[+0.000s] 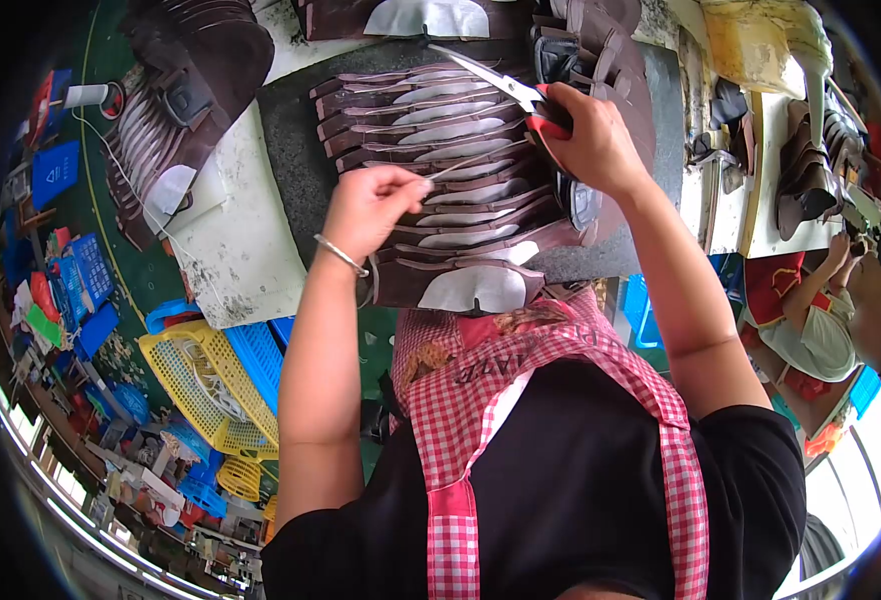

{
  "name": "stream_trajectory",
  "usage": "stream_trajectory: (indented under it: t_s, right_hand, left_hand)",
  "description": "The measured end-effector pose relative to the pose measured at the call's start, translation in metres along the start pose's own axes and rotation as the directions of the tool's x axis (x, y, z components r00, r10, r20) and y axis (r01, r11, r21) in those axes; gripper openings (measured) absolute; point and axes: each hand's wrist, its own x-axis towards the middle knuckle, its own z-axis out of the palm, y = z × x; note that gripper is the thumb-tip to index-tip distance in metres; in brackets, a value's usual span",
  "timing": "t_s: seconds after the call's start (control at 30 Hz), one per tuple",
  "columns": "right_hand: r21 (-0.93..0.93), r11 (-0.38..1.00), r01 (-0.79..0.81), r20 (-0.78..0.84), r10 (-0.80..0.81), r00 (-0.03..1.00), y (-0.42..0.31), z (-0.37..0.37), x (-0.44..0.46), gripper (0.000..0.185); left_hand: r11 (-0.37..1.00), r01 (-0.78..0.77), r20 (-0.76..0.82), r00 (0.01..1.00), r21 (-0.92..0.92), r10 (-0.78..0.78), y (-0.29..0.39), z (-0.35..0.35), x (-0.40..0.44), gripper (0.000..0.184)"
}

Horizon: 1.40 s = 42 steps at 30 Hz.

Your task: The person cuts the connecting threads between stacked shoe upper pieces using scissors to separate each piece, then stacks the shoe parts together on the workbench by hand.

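My right hand (596,140) grips a pair of scissors (506,85) by the red and black handles. Their blades point up and left, parted a little, over the far end of a row of brown shoe uppers (446,235). These overlap each other on a dark board, each with a pale half-round patch. Above the row's left side, my left hand (371,210) has thumb and forefinger pinched on a thin pale cord (481,158). The cord slants up toward the scissor handles; where its far end goes is hidden near my right hand.
More brown uppers (201,50) are heaped at the upper left, and others (611,60) along the board's right side. A yellow plastic basket (196,385) stands below left. A thread spool (88,95) sits at far left. Another person (821,310) works at the right.
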Motion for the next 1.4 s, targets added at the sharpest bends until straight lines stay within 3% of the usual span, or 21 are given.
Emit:
stream_trajectory:
  t_s: [0.03, 0.13, 0.33, 0.53, 0.63, 0.73, 0.87, 0.93, 1.0, 1.23, 1.27, 1.4]
  right_hand:
    - [-0.118, 0.993, 0.006, -0.011, -0.007, 1.0, 0.004, 0.001, 0.005, 0.036]
    - [-0.23, 0.973, 0.004, 0.09, 0.017, 0.996, 0.015, 0.014, 0.009, 0.038]
    - [-0.306, 0.949, 0.073, 0.068, -0.055, 0.996, 0.021, 0.026, 0.007, 0.039]
    - [-0.359, 0.933, 0.005, 0.11, 0.037, 0.993, 0.013, 0.031, 0.009, 0.038]
    - [-0.401, 0.915, 0.037, 0.122, 0.013, 0.992, 0.011, 0.031, 0.007, 0.028]
    - [-0.47, 0.879, 0.083, 0.049, -0.067, 0.996, 0.016, 0.035, 0.005, 0.028]
    - [-0.424, 0.875, 0.232, 0.032, -0.242, 0.97, 0.004, 0.026, 0.004, 0.034]
    - [-0.356, 0.87, 0.342, 0.088, -0.333, 0.939, -0.022, 0.024, 0.004, 0.038]
    - [-0.4, 0.819, 0.412, 0.172, -0.374, 0.911, -0.035, 0.033, 0.01, 0.042]
    - [-0.48, 0.684, 0.55, 0.195, -0.528, 0.827, -0.046, 0.055, 0.026, 0.039]
    - [-0.489, 0.727, 0.482, 0.332, -0.356, 0.873, -0.052, 0.054, 0.027, 0.039]
    - [-0.435, 0.832, 0.345, 0.339, -0.204, 0.919, -0.059, 0.048, 0.027, 0.043]
  left_hand:
    - [0.999, -0.031, -0.033, 0.999, 0.037, 0.032, -0.01, -0.01, 0.002, 0.015]
    - [0.992, 0.035, -0.051, 0.998, 0.12, -0.029, -0.03, -0.028, 0.004, 0.016]
    - [0.923, 0.044, -0.075, 0.997, 0.383, -0.017, -0.032, -0.03, 0.01, 0.019]
    - [0.847, 0.023, -0.156, 0.985, 0.532, 0.071, -0.02, -0.039, 0.022, 0.02]
    - [0.797, 0.03, -0.158, 0.984, 0.603, 0.083, -0.016, -0.043, 0.029, 0.022]
    - [0.675, 0.162, -0.213, 0.977, 0.72, -0.007, -0.016, -0.043, 0.042, 0.029]
    - [0.531, 0.296, -0.303, 0.95, 0.794, -0.077, 0.002, -0.04, 0.05, 0.035]
    - [0.621, 0.201, -0.196, 0.978, 0.758, -0.077, -0.003, -0.051, 0.05, 0.033]
    - [0.718, 0.126, -0.094, 0.992, 0.685, -0.084, -0.012, -0.065, 0.049, 0.029]
    - [0.838, 0.122, -0.089, 0.992, 0.532, -0.088, -0.035, -0.079, 0.043, 0.018]
    - [0.841, 0.12, -0.096, 0.992, 0.528, -0.082, -0.037, -0.079, 0.043, 0.016]
    - [0.895, 0.07, -0.161, 0.987, 0.44, 0.002, -0.044, -0.08, 0.037, 0.013]
